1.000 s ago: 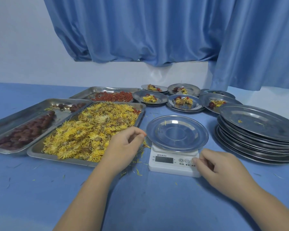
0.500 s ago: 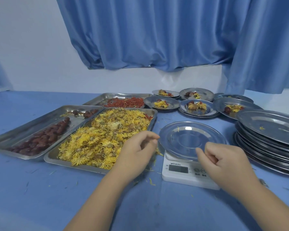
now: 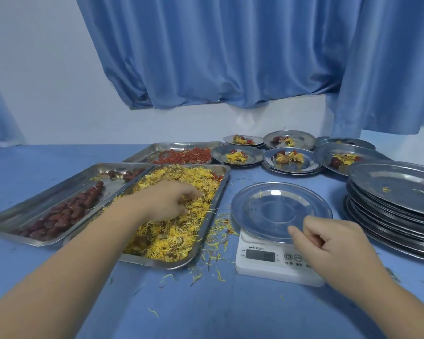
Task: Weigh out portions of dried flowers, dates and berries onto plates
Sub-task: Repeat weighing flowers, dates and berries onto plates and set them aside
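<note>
Both bare forearms in view, left reaching out, right held close

Left grip (image 3: 167, 203): arm stretched forward from lower left, palm down, fingers curled downward, tips dug into the dried flowers (image 3: 176, 241) and pinching at them. Right grip (image 3: 328, 241): forearm enters from lower right, back of hand up, fingers folded under into a fist, thumb pointing left, holding nothing

Bare left hand (image 3: 164, 204), bare right hand (image 3: 328, 243), forearms (image 3: 66, 272) unsleeved to the frame's edge
</note>
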`<act>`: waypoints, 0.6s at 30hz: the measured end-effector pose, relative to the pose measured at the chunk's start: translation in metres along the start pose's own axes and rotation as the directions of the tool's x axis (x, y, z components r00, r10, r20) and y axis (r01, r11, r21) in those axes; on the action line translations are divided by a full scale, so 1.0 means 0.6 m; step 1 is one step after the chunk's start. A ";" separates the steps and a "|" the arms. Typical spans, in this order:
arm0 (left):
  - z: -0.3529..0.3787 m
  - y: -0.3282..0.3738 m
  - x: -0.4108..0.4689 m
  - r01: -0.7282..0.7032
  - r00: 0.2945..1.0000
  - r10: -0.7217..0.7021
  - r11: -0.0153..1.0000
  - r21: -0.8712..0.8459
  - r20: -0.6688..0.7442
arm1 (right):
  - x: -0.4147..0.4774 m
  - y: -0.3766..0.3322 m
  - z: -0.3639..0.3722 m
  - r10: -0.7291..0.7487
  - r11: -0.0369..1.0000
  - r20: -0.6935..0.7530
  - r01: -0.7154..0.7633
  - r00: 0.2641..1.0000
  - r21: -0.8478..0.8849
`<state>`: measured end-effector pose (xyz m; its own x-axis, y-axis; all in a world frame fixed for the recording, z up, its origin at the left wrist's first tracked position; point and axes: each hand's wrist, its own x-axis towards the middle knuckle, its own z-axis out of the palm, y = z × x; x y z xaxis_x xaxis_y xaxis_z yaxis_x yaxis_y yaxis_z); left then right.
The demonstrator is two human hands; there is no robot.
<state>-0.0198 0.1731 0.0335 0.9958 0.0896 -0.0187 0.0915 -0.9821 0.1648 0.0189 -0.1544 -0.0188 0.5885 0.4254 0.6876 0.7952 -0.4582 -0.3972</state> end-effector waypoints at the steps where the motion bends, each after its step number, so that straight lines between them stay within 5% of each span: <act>1: 0.003 -0.004 0.004 0.007 1.000 -0.007 1.000 0.012 0.000 | 0.001 0.001 -0.001 0.006 1.000 0.000 -0.006 1.000 0.006; 9: -0.016 -0.006 0.014 0.051 0.996 -0.054 0.998 -0.046 -0.067 | 0.001 0.001 -0.009 0.044 0.998 0.003 -0.044 0.999 0.046; 18: -0.053 -0.016 -0.003 0.040 0.983 -0.118 0.890 -0.454 -0.144 | 0.002 -0.007 -0.015 0.070 0.995 0.004 -0.070 0.998 0.074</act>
<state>-0.0226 0.1878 0.0636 0.9682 0.2273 0.1042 0.1229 -0.7954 0.5935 0.0149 -0.1590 -0.0110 0.6436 0.3955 0.6553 0.7604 -0.4279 -0.4886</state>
